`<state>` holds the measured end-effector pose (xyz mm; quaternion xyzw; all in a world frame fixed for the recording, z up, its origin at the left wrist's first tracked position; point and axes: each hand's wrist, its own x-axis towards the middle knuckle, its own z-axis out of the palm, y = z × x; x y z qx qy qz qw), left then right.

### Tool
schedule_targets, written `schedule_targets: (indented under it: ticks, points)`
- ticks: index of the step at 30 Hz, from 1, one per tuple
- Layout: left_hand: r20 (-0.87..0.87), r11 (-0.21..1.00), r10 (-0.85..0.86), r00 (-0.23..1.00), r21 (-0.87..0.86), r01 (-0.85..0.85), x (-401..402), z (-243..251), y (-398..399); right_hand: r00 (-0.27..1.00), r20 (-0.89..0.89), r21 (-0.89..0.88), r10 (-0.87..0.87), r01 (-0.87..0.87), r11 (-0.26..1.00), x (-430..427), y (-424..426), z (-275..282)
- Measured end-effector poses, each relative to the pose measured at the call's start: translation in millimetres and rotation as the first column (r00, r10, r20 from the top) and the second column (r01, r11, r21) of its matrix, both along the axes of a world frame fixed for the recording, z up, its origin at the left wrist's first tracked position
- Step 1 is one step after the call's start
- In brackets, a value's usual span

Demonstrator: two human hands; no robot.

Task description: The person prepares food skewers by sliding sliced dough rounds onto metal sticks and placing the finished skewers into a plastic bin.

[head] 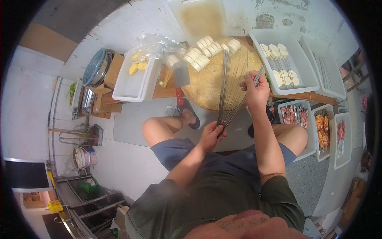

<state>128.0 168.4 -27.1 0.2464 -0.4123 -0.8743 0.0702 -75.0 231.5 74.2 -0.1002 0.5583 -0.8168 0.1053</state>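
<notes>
My left hand (212, 134) is closed around the lower ends of a bundle of thin metal skewers (223, 86). The skewers fan out upward over a round wooden chopping block (215, 95). On the right of the fan, my right hand (258, 89) grips a smaller bunch of skewers (259, 74), their ends poking out above the fingers. Thick round slices of a white food (206, 49) lie in rows on the block's far side. A cleaver (182, 74) with a red handle rests at its left edge.
Right of the block, a white plastic bin (310, 85) holds skewered white slices (285, 74). Lower bins contain skewered meat (294, 115) and orange-coated pieces (322, 128). At left stand a bin (126, 89) with yellow peeled pieces (137, 68), a plastic bag (158, 44) and a blue colander (94, 67).
</notes>
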Motion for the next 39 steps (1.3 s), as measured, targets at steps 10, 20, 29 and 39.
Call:
schedule_targets:
  ticks: [10,20,29,39]
  points:
    - [-0.032,0.993,-0.051,0.998,-0.112,0.047,-2.0,6.4,-0.1,0.999,0.036,-0.044,0.040,-0.039,0.998,-4.8,3.2,-14.7]
    - [-0.027,0.984,-0.068,0.997,-0.167,0.063,-1.8,13.5,1.8,0.992,0.107,-0.141,0.073,-0.058,0.988,-2.6,2.0,-9.0]
    - [-0.013,0.981,-0.098,0.995,-0.168,0.094,-0.5,2.3,-0.6,0.998,-0.052,-0.059,0.021,-0.024,0.998,4.5,-4.9,3.8]
    - [-0.013,0.996,-0.019,1.000,-0.084,0.018,-0.8,0.7,1.1,1.000,-0.017,0.014,0.000,0.000,1.000,3.2,-2.7,-5.1]
